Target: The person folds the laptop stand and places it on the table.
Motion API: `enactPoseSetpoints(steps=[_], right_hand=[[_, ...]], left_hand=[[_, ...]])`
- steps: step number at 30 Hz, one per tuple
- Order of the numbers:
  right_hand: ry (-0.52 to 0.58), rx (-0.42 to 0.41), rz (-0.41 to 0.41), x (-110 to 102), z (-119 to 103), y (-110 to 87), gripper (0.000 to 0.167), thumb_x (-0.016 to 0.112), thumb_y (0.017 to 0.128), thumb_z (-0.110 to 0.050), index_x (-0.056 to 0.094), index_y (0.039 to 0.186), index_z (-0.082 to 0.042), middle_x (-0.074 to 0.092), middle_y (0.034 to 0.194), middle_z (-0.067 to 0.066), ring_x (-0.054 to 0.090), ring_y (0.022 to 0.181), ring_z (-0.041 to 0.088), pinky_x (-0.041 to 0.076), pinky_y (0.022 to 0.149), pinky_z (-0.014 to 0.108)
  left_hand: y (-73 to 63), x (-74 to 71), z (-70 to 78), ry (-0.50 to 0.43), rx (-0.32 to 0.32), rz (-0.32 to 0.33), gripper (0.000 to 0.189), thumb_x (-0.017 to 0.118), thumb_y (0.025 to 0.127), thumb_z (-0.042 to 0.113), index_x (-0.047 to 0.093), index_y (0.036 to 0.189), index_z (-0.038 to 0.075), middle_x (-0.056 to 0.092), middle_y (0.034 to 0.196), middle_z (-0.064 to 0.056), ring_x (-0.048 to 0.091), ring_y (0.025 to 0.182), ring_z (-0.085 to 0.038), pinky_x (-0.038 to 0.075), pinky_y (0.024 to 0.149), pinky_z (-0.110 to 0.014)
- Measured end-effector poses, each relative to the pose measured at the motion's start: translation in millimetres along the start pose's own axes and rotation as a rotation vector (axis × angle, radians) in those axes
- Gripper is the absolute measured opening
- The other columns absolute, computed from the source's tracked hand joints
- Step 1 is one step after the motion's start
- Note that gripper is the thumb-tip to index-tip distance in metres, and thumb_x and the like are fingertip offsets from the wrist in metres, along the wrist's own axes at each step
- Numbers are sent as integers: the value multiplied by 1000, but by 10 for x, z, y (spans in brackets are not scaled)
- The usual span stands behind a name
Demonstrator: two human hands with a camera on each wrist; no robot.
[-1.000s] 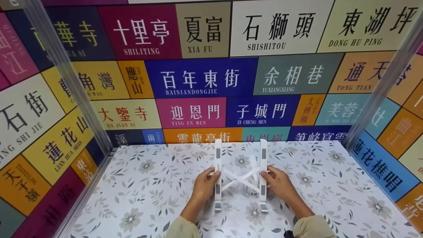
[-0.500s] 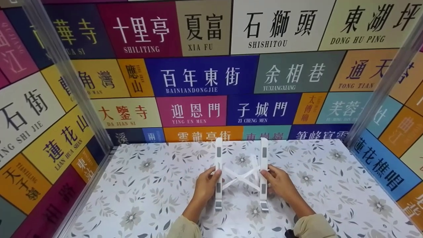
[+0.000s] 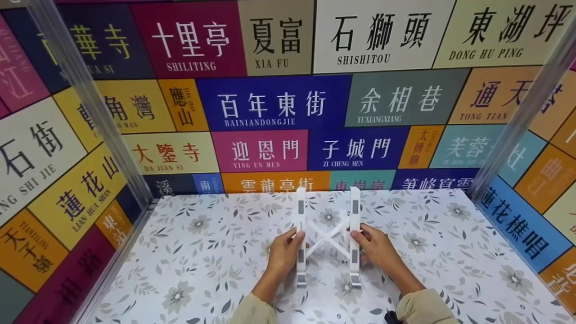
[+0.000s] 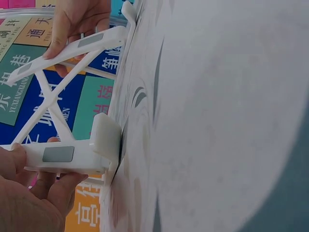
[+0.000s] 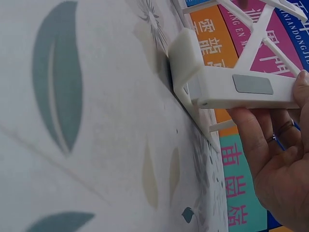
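A white folding laptop stand stands on the floral tabletop, its two side rails joined by crossed bars and fitted with grey pads. My left hand grips the left rail near its middle, thumb on top and fingers beneath. On the other side, my right hand holds the right rail the same way. In the left wrist view the stand's hooked front lip meets the table surface. The right wrist view shows the right rail between thumb and fingers, with a ring on one finger.
The table wears a white cloth printed with grey flowers and leaves. Colourful panels with Chinese characters rise behind and on both sides. Clear corner posts stand at the back. A small black object shows by the right sleeve.
The two rails have come closer together, the left moving right and the right moving slightly left, and the crossed bars look steeper. Both hands have moved inward with them.
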State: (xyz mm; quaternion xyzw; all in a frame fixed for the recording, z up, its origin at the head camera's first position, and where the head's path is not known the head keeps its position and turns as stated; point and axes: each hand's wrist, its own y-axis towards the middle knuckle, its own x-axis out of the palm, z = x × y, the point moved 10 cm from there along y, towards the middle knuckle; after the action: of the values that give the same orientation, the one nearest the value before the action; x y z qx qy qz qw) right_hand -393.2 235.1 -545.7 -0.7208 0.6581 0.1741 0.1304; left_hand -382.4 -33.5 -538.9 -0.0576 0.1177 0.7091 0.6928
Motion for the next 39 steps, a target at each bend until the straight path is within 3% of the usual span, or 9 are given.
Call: enactPoseSetpoints(steps=[5,14,18,28,39], right_hand=[[-27,30,24,13,25,14,46,61,98,-56,66,129,-22,75,113,6,71,95,18,63,70,40],[-53,8,27,75,-23,21,42,60,98,-55,68,121,-21,72,97,2,68,86,18,61,64,36],[-50,-6,20,99,-56,23,42,59,99,-55,68,117,-18,71,95,3,68,85,19,61,65,39],[-37,-21,14,183,-85,52,39,60,98,-55,58,94,-17,65,86,4,65,79,19,60,62,41],[-35,-24,12,267,-115,86,36,60,99,-52,68,113,-20,70,99,6,67,85,17,62,63,38]], left_hand=[[-5,34,28,-6,26,5,37,63,101,38,73,123,10,77,84,-7,70,77,-14,53,71,-26],[-22,73,47,47,37,22,34,63,101,40,75,119,13,76,82,1,64,73,-9,52,70,-26],[-34,77,66,56,36,41,38,64,101,39,73,127,13,77,83,-1,65,74,-9,53,72,-27],[-46,125,80,88,19,76,42,64,100,40,71,130,11,77,114,-8,73,101,-19,58,90,-36],[-55,237,106,58,35,56,44,63,101,39,69,132,7,74,124,-11,74,104,-21,59,90,-38]])
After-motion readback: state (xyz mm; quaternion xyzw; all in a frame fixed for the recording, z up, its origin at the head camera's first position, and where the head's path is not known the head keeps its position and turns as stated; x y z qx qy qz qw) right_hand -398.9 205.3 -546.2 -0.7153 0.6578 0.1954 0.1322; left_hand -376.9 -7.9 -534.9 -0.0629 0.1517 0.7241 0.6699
